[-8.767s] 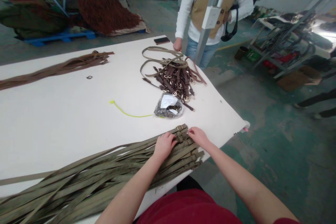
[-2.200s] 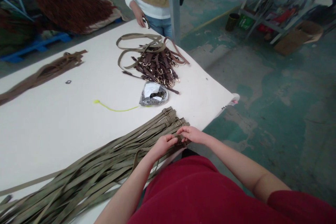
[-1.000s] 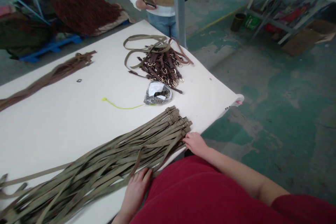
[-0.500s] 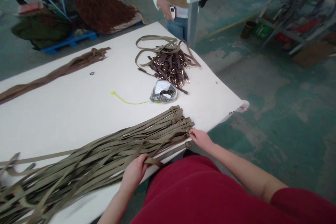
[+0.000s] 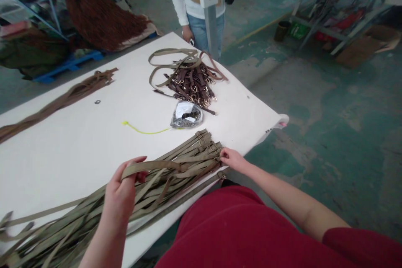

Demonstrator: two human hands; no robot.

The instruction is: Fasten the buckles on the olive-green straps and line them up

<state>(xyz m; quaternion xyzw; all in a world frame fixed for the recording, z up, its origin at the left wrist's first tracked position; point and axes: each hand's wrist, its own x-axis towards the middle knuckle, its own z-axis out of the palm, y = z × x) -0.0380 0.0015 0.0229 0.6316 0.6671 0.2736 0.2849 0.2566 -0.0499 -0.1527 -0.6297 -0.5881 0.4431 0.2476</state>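
A bundle of olive-green webbing straps (image 5: 84, 213) lies along the near side of the white table, with metal buckles at its right end. My left hand (image 5: 121, 184) is closed around one strap (image 5: 157, 166), raised above the bundle, and the strap bends over its fingers. At the buckle ends, my right hand (image 5: 233, 160) pinches the end of a strap; the exact piece between its fingertips is too small to make out. One single strap (image 5: 188, 194) runs along the table edge close to my body.
Dark brown straps with metal rings (image 5: 193, 79) lie heaped farther back, beside a plastic bag of small dark parts (image 5: 187, 114). A yellow cord (image 5: 143, 131) and long brown strips (image 5: 59, 102) are on the table (image 5: 63, 155). A person (image 5: 201, 21) stands behind a grey post (image 5: 211, 29).
My left hand has moved left and up, lifting the strap over the bundle. My right hand stays at the buckle ends. The person's hand across the table has lowered, and the view has shifted slightly.
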